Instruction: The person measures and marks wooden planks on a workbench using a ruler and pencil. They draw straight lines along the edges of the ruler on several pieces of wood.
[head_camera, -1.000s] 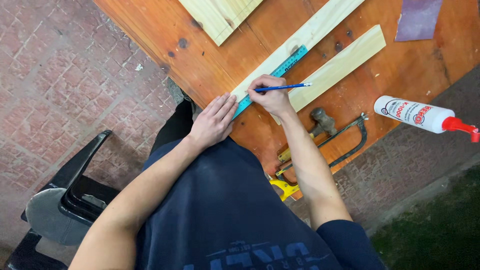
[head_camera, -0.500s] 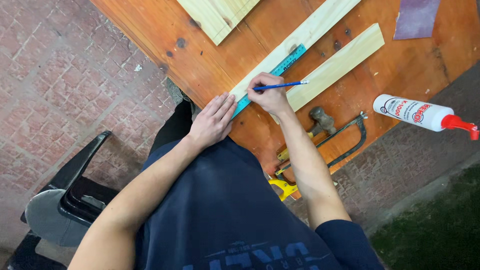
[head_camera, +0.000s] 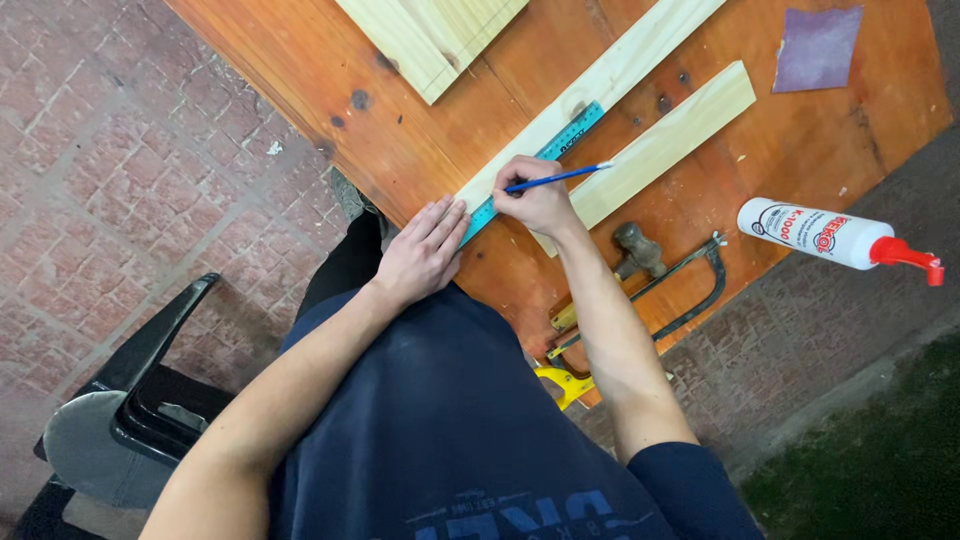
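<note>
Table (head_camera: 420, 140) shifted; right hand (head_camera: 538, 200) still on pencil (head_camera: 555, 178).

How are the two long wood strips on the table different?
The long wood strip runs off the top of the picture, while the short wood strip ends on the table. The long one has the blue ruler lying along it and the left hand pressing near its end; the short one lies bare beside the right hand, which holds a blue pencil. Both are pale, flat and slant the same way.
</note>
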